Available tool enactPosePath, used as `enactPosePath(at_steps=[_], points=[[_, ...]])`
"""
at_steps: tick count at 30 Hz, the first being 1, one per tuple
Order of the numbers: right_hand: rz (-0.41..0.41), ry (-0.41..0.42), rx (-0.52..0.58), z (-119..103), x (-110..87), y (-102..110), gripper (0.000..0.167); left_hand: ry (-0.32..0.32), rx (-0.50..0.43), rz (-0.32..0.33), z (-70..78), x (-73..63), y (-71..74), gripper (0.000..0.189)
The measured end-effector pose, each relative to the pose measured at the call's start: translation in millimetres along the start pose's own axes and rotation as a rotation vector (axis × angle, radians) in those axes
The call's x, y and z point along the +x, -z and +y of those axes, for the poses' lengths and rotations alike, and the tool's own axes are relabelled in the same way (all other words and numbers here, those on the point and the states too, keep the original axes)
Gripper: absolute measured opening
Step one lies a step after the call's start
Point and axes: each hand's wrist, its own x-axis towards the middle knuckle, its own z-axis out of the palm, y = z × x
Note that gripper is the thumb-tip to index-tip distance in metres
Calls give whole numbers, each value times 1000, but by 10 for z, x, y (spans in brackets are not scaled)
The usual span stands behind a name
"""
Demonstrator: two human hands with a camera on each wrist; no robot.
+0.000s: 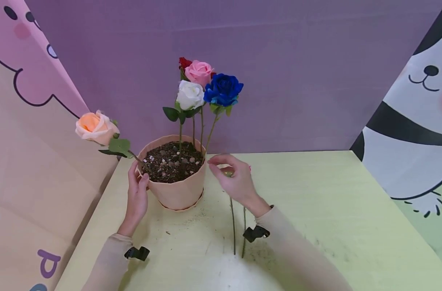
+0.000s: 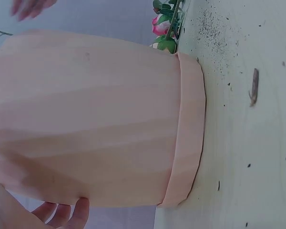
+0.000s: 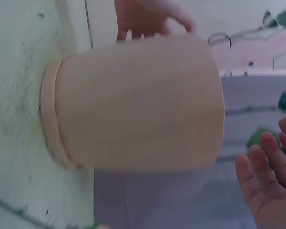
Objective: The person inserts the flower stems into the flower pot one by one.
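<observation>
A peach-pink flowerpot [image 1: 177, 193] filled with dark soil [image 1: 166, 163] stands in its saucer on the table. My left hand [image 1: 136, 198] grips its left side, thumb near the rim and fingers curled round the wall. The right hand [image 1: 237, 180] hovers by the right rim with loosely bent fingers, holding nothing; its fingers look spread in the right wrist view. Upright in the soil are a white rose [image 1: 190, 95], a pink rose [image 1: 199, 72], a blue rose [image 1: 224, 89] and a partly hidden red rose [image 1: 184, 63]. A peach rose [image 1: 96, 127] leans out over the left rim.
Two stems [image 1: 233, 226] lie on the table right of the pot, their flower ends mostly hidden under my right hand. A pink-and-white rose [image 2: 160, 25] shows beyond the pot in the left wrist view. Soil crumbs [image 2: 214, 38] dot the tabletop; a purple backdrop [image 1: 297, 81] stands behind.
</observation>
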Motion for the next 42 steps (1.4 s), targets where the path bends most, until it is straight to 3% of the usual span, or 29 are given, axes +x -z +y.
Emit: enactPosePath(at_steps=[4,8,15,20,27,34,42], points=[[96,-184,-21,249,-109,329,19,4,-4,0,-8,-3,-15,60],[126,-354,-69,499,-307,587,27,16,3,-1,-6,-10,-11,61],[44,-571,-191,729,-582,812,32,2,-6,-6,15,20,19,61],[-68,-730,-133,882,-653,831,38,-9,-20,-6,26,42,33,60],[-157,-820,-93,977,-699,737,45,17,-43,-7,1,15,20,61],[-160,-866,-141,1035,-666,590,62,17,-29,-8,0,14,12,62],[-164,-889,-234,1093,-602,511,61,27,-25,-13,9,12,0,61]])
